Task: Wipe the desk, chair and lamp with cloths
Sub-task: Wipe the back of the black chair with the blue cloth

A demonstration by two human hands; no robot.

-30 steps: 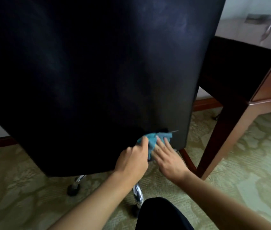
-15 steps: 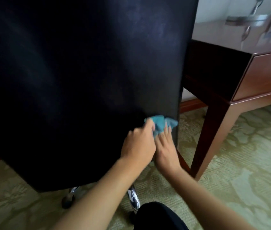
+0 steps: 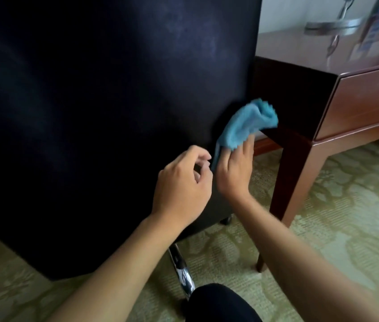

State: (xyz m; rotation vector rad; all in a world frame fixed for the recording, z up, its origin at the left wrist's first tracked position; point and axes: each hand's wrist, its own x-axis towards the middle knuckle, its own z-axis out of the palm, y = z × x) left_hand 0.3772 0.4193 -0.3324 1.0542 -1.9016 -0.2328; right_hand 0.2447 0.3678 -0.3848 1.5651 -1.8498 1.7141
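The right hand (image 3: 235, 168) presses a blue cloth (image 3: 248, 122) against the right edge of the chair (image 3: 91, 112) back, fingers nearly flat and spread over the cloth's lower part, its bunched upper end standing free above the fingertips, just beside the dark end of the desk (image 3: 358, 94). The left hand (image 3: 181, 182) sits just left of it against the chair back, fingers loosely curled with thumb near forefinger; it may be pinching the cloth's lower corner, but that spot is too dark to tell. A chrome chair leg (image 3: 182, 273) shows below, over patterned carpet (image 3: 334, 228).
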